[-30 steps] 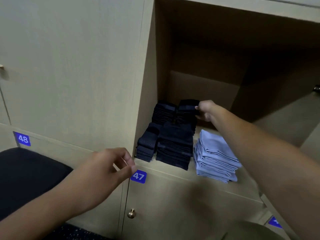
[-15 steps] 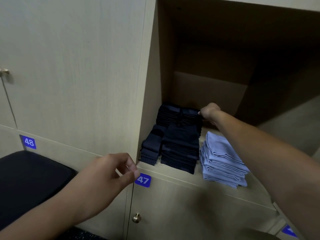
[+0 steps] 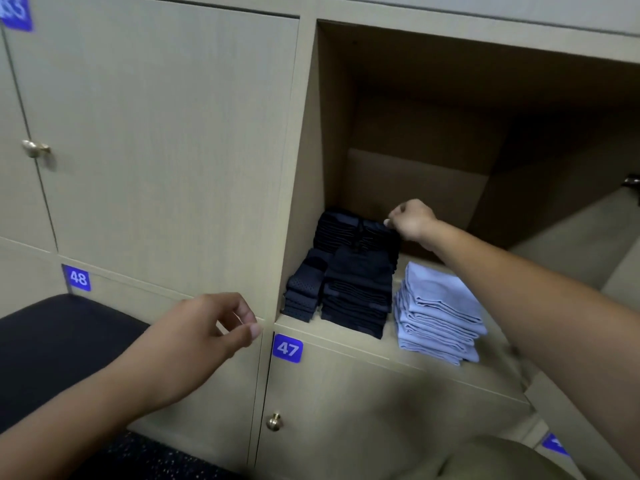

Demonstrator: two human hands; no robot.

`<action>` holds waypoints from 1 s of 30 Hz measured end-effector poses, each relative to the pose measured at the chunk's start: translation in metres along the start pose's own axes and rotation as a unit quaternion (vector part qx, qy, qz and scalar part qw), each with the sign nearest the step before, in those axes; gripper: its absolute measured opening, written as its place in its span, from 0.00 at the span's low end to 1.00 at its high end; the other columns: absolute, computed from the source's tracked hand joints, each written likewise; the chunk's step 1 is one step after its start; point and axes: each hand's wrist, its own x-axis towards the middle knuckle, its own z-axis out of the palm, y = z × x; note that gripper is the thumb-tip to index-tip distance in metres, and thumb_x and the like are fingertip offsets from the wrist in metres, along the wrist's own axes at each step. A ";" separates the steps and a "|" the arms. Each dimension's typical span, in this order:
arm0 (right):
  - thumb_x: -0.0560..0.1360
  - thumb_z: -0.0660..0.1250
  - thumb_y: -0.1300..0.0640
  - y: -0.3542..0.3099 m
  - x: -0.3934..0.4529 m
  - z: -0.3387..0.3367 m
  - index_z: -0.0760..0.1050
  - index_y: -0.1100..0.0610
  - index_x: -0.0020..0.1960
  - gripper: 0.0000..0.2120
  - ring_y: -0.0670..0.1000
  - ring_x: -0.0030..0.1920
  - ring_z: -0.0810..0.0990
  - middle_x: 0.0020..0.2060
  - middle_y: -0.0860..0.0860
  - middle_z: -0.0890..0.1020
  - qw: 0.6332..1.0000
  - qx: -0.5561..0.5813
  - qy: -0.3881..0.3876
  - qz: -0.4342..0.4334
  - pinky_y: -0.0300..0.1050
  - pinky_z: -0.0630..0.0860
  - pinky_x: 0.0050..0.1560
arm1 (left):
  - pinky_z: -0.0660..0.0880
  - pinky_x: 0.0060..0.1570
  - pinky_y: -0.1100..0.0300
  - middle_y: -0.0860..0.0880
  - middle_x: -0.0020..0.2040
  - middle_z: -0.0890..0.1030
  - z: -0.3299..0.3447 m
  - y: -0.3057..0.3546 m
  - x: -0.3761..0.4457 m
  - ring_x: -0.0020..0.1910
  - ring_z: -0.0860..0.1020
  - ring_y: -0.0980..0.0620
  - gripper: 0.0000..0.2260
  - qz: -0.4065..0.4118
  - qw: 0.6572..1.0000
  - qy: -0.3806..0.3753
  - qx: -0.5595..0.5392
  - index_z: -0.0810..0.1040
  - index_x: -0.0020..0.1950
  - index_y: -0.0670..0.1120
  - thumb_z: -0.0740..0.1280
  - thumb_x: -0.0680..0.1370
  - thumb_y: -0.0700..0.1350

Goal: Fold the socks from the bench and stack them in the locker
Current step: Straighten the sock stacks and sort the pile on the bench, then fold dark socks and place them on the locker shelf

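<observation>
Right hand [image 3: 412, 221] reaches into the open locker [image 3: 398, 140], fingers curled and pinching the top of the rear stack of dark socks [image 3: 356, 230] at the locker's back left. Further dark stacks [image 3: 356, 296] sit at the locker's front left, with a pile of light blue cloths [image 3: 438, 313] just beside them. Left hand [image 3: 204, 334] hovers outside the locker, below its left edge, fingers loosely curled, holding nothing.
</observation>
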 end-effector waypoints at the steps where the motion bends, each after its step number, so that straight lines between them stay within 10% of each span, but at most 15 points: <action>1: 0.77 0.70 0.58 -0.004 -0.008 0.001 0.80 0.57 0.45 0.04 0.56 0.57 0.80 0.54 0.56 0.83 1.000 -0.003 -0.001 -0.015 0.49 0.77 0.60 | 0.82 0.46 0.52 0.61 0.42 0.83 -0.002 -0.001 -0.002 0.40 0.83 0.56 0.05 -0.003 1.000 0.004 0.006 0.80 0.43 0.57 0.69 0.77 0.56; 9: 0.77 0.71 0.54 -0.041 -0.108 0.026 0.81 0.52 0.52 0.04 0.50 0.48 0.81 0.39 0.42 0.80 0.980 0.104 0.072 -0.156 0.41 0.72 0.50 | 0.78 0.46 0.59 0.57 0.40 0.84 -0.032 -0.005 -0.026 0.40 0.81 0.59 0.06 -0.015 0.998 0.030 0.055 0.80 0.44 0.53 0.70 0.78 0.53; 20: 0.77 0.70 0.51 -0.131 -0.263 0.091 0.81 0.47 0.50 0.03 0.53 0.50 0.84 0.44 0.45 0.84 0.923 0.152 -0.188 -0.300 0.60 0.79 0.59 | 0.76 0.48 0.57 0.55 0.45 0.82 -0.132 -0.042 -0.143 0.44 0.79 0.59 0.06 -0.085 0.979 0.106 0.151 0.81 0.48 0.52 0.69 0.79 0.53; 30: 0.75 0.69 0.43 -0.241 -0.383 0.155 0.82 0.43 0.52 0.08 0.47 0.49 0.83 0.44 0.39 0.84 0.804 0.071 -0.396 -0.438 0.57 0.79 0.60 | 0.76 0.50 0.57 0.57 0.46 0.83 -0.197 -0.075 -0.324 0.47 0.81 0.57 0.05 -0.228 0.929 0.162 0.243 0.80 0.50 0.54 0.69 0.80 0.54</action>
